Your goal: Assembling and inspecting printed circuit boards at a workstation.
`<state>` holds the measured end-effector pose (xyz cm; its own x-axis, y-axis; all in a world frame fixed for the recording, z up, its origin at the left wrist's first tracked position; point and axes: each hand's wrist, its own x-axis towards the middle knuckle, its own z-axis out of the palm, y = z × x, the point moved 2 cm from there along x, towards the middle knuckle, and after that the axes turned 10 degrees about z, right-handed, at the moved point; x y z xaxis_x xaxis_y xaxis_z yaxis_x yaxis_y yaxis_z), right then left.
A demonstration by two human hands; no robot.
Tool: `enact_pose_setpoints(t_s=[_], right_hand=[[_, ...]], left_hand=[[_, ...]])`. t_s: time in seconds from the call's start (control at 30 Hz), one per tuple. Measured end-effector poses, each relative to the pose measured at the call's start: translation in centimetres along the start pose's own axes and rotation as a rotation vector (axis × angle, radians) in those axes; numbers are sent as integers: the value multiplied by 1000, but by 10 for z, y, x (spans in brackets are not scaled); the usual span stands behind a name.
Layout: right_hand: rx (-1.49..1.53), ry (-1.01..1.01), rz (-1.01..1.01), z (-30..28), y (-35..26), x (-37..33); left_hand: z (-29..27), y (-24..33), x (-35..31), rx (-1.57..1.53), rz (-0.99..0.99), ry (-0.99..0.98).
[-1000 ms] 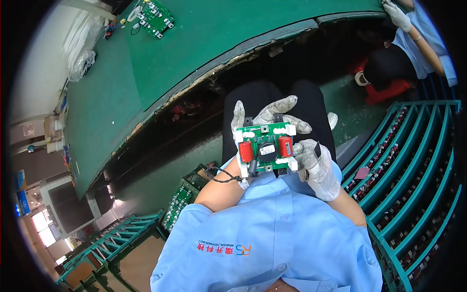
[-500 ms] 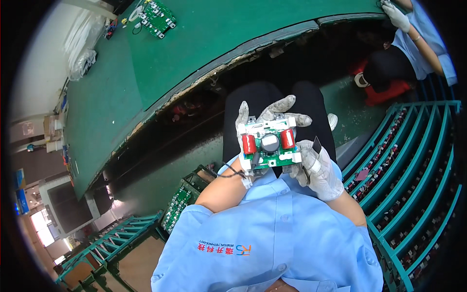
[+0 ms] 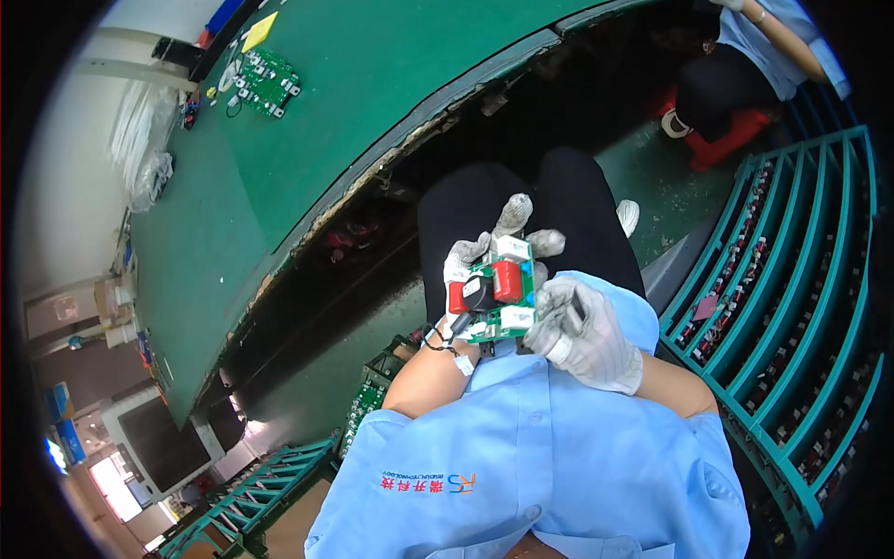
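Note:
Over my lap, my left hand, in a greyish white glove, grips a green circuit board from behind and its left side. The board is tilted and carries red cylindrical parts, a round black part and white blocks. A black cable with a white connector hangs by my left wrist. At the board's right edge is my right hand, gloved too, with its fingers curled in. Something small and dark shows between these fingers; its kind is too small to make out.
A green-topped table with a chipped edge lies ahead, bearing another circuit board. To my right stands a green slotted rack with rows of parts. More boards sit in a rack at lower left. A co-worker sits at far right.
The circuit board has turned and tilted in my left hand, its right side coming toward me. My right hand has shifted slightly left, its fingers curling in at the edge. The view has swung a little.

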<state>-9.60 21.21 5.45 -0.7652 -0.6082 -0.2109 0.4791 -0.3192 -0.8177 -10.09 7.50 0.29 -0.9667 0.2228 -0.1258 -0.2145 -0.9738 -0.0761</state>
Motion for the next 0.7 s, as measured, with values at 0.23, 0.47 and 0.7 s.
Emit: enact_pose_setpoints(t_s=[0.23, 0.47, 0.7], right_hand=[[-525, -62, -178, -3, 6, 1], [177, 236, 168, -29, 4, 6], [585, 220, 225, -30, -1, 14]], left_hand=[[1, 4, 0, 53, 17, -22], [21, 6, 9, 871, 419, 170], [25, 8, 0, 1172, 620, 65]])
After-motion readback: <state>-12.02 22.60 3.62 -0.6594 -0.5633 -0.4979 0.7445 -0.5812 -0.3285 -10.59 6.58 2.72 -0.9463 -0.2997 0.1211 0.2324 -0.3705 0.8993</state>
